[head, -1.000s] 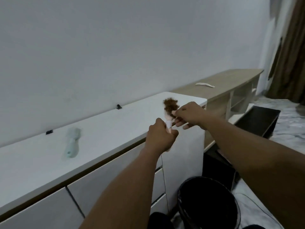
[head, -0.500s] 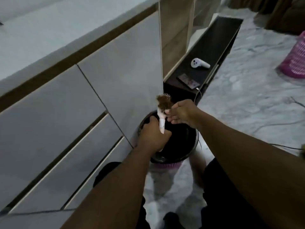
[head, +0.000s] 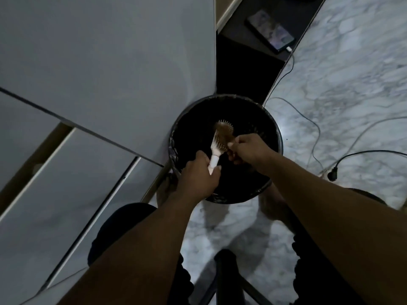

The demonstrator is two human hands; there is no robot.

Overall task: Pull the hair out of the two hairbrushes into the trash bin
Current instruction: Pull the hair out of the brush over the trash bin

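The left hand [head: 199, 176] grips the hairbrush [head: 217, 144] handle, head above the middle of the trash bin [head: 274, 125], so, we judge, pulled hair drops inside; the right hand [head: 248, 148] pinches the brown hair clump [head: 223, 133].

One hairbrush [head: 217, 143], one clump of hair [head: 223, 131], one trash bin [head: 226, 97], one phone [head: 269, 31], two grips: left grip [head: 199, 177], right grip [head: 248, 148].

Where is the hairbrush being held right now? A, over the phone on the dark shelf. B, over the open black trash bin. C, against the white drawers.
B: the left hand grips the hairbrush by its handle above the trash bin, while the right hand pinches the hair on it.
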